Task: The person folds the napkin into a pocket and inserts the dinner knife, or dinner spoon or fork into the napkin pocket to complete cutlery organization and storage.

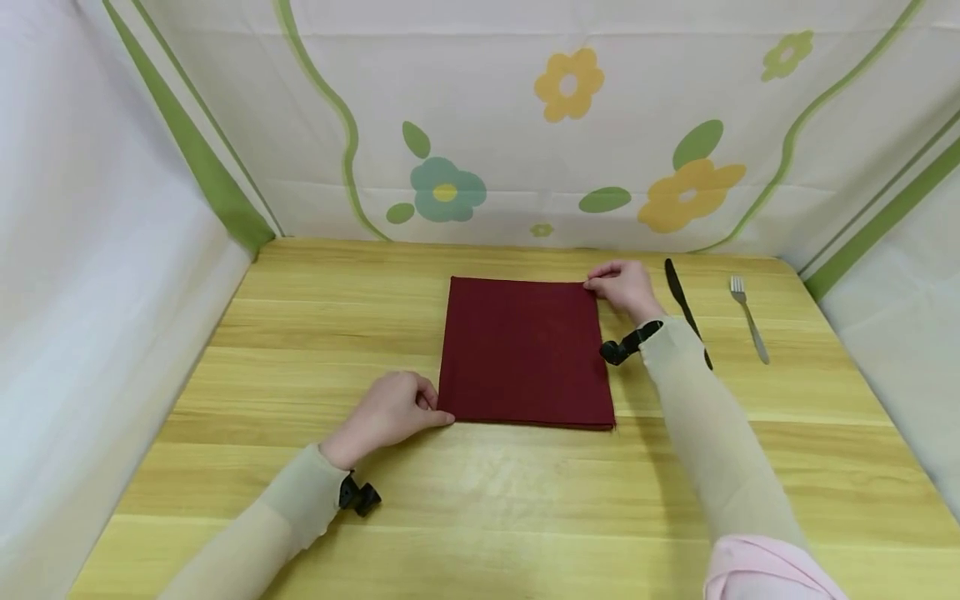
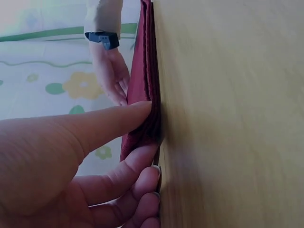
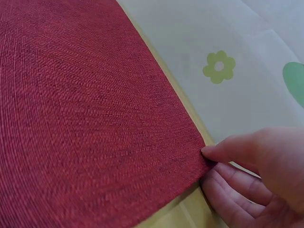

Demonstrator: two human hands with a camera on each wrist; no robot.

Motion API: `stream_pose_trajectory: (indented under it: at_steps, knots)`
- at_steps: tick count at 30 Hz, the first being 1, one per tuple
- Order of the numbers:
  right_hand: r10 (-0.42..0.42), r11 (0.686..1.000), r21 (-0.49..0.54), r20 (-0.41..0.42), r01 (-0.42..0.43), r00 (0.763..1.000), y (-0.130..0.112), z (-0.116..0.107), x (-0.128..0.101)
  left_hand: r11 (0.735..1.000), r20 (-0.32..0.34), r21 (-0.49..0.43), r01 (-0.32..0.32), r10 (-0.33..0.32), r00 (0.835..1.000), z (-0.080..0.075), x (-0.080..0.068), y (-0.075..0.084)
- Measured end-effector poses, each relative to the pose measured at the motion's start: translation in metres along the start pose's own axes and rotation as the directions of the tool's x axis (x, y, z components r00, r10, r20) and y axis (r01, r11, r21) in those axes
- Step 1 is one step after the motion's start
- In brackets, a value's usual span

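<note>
A dark red cloth napkin point(image 1: 525, 354), folded into a layered square, lies flat on the wooden table point(image 1: 480, 517). My left hand point(image 1: 393, 408) pinches its near left corner; in the left wrist view the thumb rests on top of the stacked folds point(image 2: 151, 61), with the index finger at the edge below. At the far right corner my right hand point(image 1: 622, 287) pinches the cloth between thumb and fingers. The right wrist view shows that corner of the napkin point(image 3: 104, 123) between the thumb above and the fingers point(image 3: 228, 190) beneath.
To the right of the napkin lie a black knife point(image 1: 681, 296) and, farther right, a silver fork point(image 1: 748, 317). A white curtain point(image 1: 510, 142) with printed flowers hangs along the table's back edge, with white fabric at both sides.
</note>
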State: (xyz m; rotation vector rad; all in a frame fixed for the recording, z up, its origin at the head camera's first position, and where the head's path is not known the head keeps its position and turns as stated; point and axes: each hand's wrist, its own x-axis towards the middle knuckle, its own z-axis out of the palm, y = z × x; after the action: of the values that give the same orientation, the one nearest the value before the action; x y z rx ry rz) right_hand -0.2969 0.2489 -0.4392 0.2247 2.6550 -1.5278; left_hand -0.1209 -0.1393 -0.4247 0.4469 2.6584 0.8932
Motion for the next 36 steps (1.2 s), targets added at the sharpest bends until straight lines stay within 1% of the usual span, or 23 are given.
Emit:
stream_pose_trajectory:
  at_steps: [5, 9, 13, 17, 20, 22, 25, 27, 29, 31, 33, 36]
  knots:
    - [-0.010, 1.000, -0.004, -0.036, 0.009, 0.999, -0.004, 0.004, 0.007, 1.000, -0.023, -0.001, -0.003, 0.003, 1.000, -0.001, 0.007, 0.000]
    - [-0.028, 1.000, 0.002, -0.071, 0.028, 0.997, -0.006, 0.009, 0.009, 1.000, -0.022, 0.005, 0.007, -0.007, 1.000, -0.001, 0.011, 0.000]
    - [-0.035, 0.999, -0.011, -0.105, 0.034, 0.994, -0.007, 0.013, 0.010, 0.999, -0.013, 0.045, 0.015, -0.014, 1.000, -0.002, 0.012, -0.001]
    - [-0.035, 0.999, -0.017, -0.126, 0.033, 0.991, -0.007, 0.014, 0.012, 0.995, -0.008, 0.104, -0.006, 0.007, 1.000, -0.002, 0.011, -0.001]
    - [-0.025, 1.000, -0.007, -0.120, 0.024, 0.992, -0.006, 0.012, 0.015, 0.991, 0.000, 0.129, -0.017, 0.018, 1.000, -0.003, 0.011, 0.000]
    - [-0.022, 1.000, -0.011, -0.109, 0.021, 0.994, -0.006, 0.011, 0.015, 0.992, 0.006, 0.126, -0.012, 0.011, 1.000, -0.004, 0.011, 0.000]
    - [-0.035, 0.999, -0.026, -0.078, 0.033, 0.996, -0.006, 0.007, 0.014, 0.995, 0.024, 0.095, 0.020, -0.022, 0.999, -0.008, 0.012, 0.001]
    - [-0.045, 0.999, -0.032, -0.056, 0.043, 0.997, -0.006, 0.003, 0.011, 0.997, 0.033, 0.060, 0.046, -0.048, 0.998, -0.014, 0.016, 0.000]
    - [-0.049, 0.999, -0.020, -0.029, 0.048, 0.998, -0.005, -0.002, 0.006, 0.997, 0.028, 0.018, 0.070, -0.070, 0.997, -0.022, 0.023, -0.003]
    - [-0.041, 0.999, 0.001, 0.002, 0.041, 0.999, -0.004, -0.006, 0.000, 0.996, 0.005, -0.033, 0.088, -0.088, 0.996, -0.033, 0.033, -0.006]
    - [-0.033, 0.999, 0.005, 0.033, 0.033, 0.999, -0.004, -0.009, -0.008, 0.993, -0.037, -0.082, 0.085, -0.089, 0.995, -0.043, 0.049, -0.010]
    - [-0.023, 1.000, -0.013, 0.084, 0.024, 0.996, -0.002, -0.012, -0.023, 0.991, -0.110, -0.117, 0.062, -0.075, 0.991, -0.054, 0.076, -0.016]
